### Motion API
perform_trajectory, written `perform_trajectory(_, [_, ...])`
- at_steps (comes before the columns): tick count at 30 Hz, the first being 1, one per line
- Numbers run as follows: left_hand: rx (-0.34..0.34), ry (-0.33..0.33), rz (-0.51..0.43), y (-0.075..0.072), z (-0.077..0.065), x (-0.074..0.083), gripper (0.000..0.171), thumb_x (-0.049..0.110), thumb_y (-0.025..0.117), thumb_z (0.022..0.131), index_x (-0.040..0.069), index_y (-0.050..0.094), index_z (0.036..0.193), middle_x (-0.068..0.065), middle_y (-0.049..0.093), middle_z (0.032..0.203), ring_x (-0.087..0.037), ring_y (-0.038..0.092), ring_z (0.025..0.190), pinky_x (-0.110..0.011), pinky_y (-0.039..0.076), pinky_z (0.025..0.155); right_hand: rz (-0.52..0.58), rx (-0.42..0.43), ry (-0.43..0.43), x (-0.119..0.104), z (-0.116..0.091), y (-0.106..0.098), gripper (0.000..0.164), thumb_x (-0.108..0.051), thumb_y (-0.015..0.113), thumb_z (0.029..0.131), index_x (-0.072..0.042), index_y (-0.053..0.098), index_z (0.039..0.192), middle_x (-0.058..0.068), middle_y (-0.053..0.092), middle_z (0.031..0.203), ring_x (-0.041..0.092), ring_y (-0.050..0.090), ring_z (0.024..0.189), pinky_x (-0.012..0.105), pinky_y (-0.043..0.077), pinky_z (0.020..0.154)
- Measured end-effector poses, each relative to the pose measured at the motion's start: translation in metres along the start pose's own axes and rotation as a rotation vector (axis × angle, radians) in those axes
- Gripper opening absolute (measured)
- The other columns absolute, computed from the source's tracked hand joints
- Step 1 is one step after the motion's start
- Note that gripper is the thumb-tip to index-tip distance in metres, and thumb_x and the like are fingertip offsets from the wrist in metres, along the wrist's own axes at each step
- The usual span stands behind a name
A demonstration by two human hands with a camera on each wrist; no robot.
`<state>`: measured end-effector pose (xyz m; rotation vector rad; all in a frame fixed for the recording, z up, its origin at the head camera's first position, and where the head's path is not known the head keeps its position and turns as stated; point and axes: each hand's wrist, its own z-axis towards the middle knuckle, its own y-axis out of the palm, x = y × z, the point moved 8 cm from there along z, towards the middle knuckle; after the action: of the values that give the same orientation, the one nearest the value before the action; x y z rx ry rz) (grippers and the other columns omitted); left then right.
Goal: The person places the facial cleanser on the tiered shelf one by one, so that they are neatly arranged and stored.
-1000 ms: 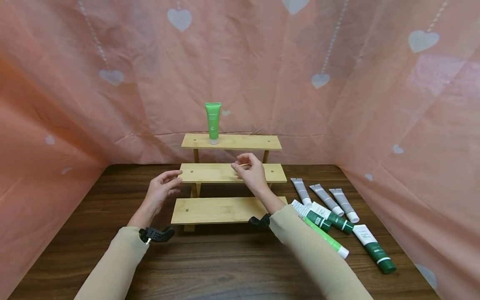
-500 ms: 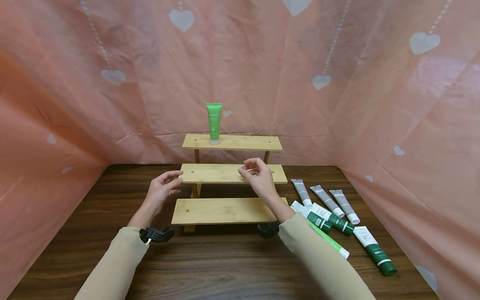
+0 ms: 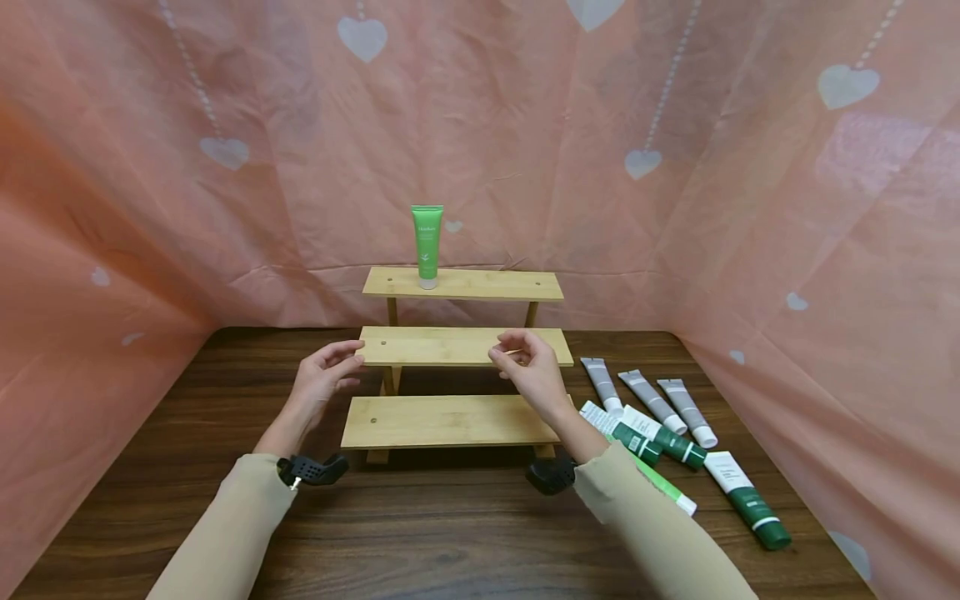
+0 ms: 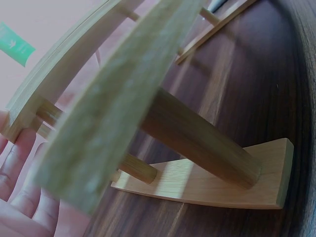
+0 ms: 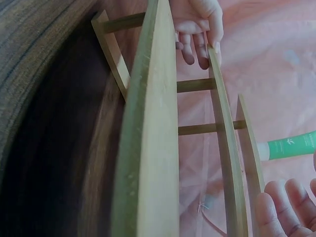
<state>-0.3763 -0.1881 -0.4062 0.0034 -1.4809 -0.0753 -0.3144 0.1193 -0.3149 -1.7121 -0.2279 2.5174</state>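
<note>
A three-tier wooden display riser [image 3: 450, 421] stands on the table. My left hand [image 3: 321, 379] grips the left end of its middle shelf [image 3: 427, 347], thumb and fingertips at the board's edge. In the left wrist view those fingers [image 4: 15, 165] reach around that board end. My right hand [image 3: 534, 367] hovers in front of the middle shelf's right part, fingers loosely bent with nothing between them. In the right wrist view its fingertips [image 5: 291, 205] are near the shelf edges. A green squeeze tube [image 3: 427, 243] stands cap down on the top shelf, left of centre.
Right of the riser lie several tubes: grey ones such as this grey tube [image 3: 652, 402], white-and-green ones such as this white-and-green tube [image 3: 748, 502], and a light green tube [image 3: 666, 486] partly behind my right sleeve. A pink heart-print curtain [image 3: 480, 150] encloses the table [image 3: 420, 533].
My right hand has moved right and slightly down along the middle shelf. The left hand stays at the shelf's left end, and the tubes have not moved.
</note>
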Motion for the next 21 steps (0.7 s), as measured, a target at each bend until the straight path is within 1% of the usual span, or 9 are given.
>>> perform_trajectory(3, [0.001, 0.0, 0.004, 0.0, 0.0, 0.0, 0.047, 0.022, 0.068, 0.086, 0.0, 0.055, 0.125, 0.002, 0.064, 0.101, -0.031, 0.059, 0.102, -0.032, 0.053, 0.077, 0.001, -0.003, -0.003, -0.004, -0.006, -0.001, 0.028, 0.002, 0.062, 0.087, 0.014, 0.052, 0.11, 0.027, 0.057, 0.099, 0.034, 0.061, 0.082, 0.054, 0.05, 0.072])
perform_trajectory(4, [0.002, 0.0, 0.004, 0.0, 0.0, 0.0, 0.046, 0.022, 0.068, 0.086, 0.0, 0.055, 0.125, 0.002, 0.064, 0.101, -0.031, 0.059, 0.102, -0.031, 0.053, 0.077, -0.003, -0.003, -0.005, -0.003, -0.008, -0.002, 0.028, 0.002, 0.062, 0.087, 0.015, 0.052, 0.11, 0.027, 0.057, 0.098, 0.035, 0.061, 0.082, 0.053, 0.051, 0.072])
perform_trajectory(7, [0.0, 0.002, 0.007, 0.0, 0.0, 0.0, 0.046, 0.022, 0.069, 0.086, 0.001, 0.056, 0.124, 0.002, 0.064, 0.099, -0.024, 0.062, 0.095, -0.031, 0.053, 0.076, -0.014, 0.001, 0.003, -0.002, -0.012, -0.005, 0.029, 0.002, 0.062, 0.087, 0.015, 0.052, 0.111, 0.026, 0.058, 0.098, 0.03, 0.062, 0.08, 0.045, 0.054, 0.069])
perform_trajectory(11, [0.007, 0.002, 0.0, -0.001, 0.001, 0.001, 0.043, 0.02, 0.07, 0.085, 0.002, 0.057, 0.122, 0.002, 0.064, 0.096, -0.013, 0.064, 0.086, -0.031, 0.053, 0.075, -0.019, -0.001, -0.007, -0.002, -0.018, -0.009, 0.027, 0.002, 0.062, 0.087, 0.014, 0.053, 0.11, 0.026, 0.058, 0.098, 0.028, 0.062, 0.08, 0.037, 0.055, 0.067])
perform_trajectory(14, [0.007, -0.005, 0.005, -0.002, 0.001, 0.001, 0.042, 0.02, 0.07, 0.085, 0.002, 0.058, 0.121, 0.003, 0.064, 0.096, -0.011, 0.064, 0.085, -0.03, 0.053, 0.075, -0.019, 0.005, -0.015, -0.002, -0.022, -0.013, 0.025, 0.003, 0.062, 0.087, 0.012, 0.054, 0.108, 0.026, 0.059, 0.097, 0.027, 0.063, 0.08, 0.043, 0.054, 0.069])
perform_trajectory(15, [0.002, -0.004, 0.006, -0.002, 0.001, 0.002, 0.043, 0.02, 0.07, 0.085, 0.002, 0.057, 0.122, 0.003, 0.064, 0.096, -0.011, 0.064, 0.085, -0.03, 0.053, 0.075, -0.023, 0.011, -0.015, -0.002, -0.023, -0.014, 0.024, 0.003, 0.062, 0.086, 0.011, 0.055, 0.108, 0.026, 0.059, 0.096, 0.026, 0.063, 0.079, 0.042, 0.054, 0.069])
perform_trajectory(16, [0.0, -0.007, 0.012, -0.002, 0.001, 0.001, 0.044, 0.021, 0.07, 0.085, 0.002, 0.057, 0.122, 0.003, 0.064, 0.096, -0.011, 0.063, 0.085, -0.03, 0.053, 0.075, -0.025, 0.018, -0.014, -0.001, -0.025, -0.016, 0.023, 0.003, 0.063, 0.086, 0.01, 0.055, 0.107, 0.026, 0.06, 0.096, 0.027, 0.064, 0.079, 0.043, 0.054, 0.069])
perform_trajectory(18, [-0.001, -0.011, 0.023, -0.002, 0.002, 0.001, 0.044, 0.022, 0.07, 0.085, 0.002, 0.057, 0.122, 0.003, 0.064, 0.097, -0.011, 0.063, 0.086, -0.031, 0.053, 0.076, -0.014, 0.032, -0.013, 0.0, -0.027, -0.019, 0.023, 0.004, 0.063, 0.086, 0.01, 0.055, 0.107, 0.027, 0.06, 0.095, 0.033, 0.064, 0.079, 0.045, 0.053, 0.07])
perform_trajectory(21, [-0.001, -0.018, 0.035, -0.001, 0.002, 0.001, 0.045, 0.023, 0.07, 0.085, 0.003, 0.057, 0.123, 0.003, 0.064, 0.098, -0.011, 0.063, 0.086, -0.032, 0.052, 0.077, -0.001, 0.051, -0.007, 0.003, -0.03, -0.024, 0.023, 0.004, 0.063, 0.086, 0.011, 0.055, 0.106, 0.027, 0.06, 0.095, 0.041, 0.062, 0.082, 0.038, 0.055, 0.068])
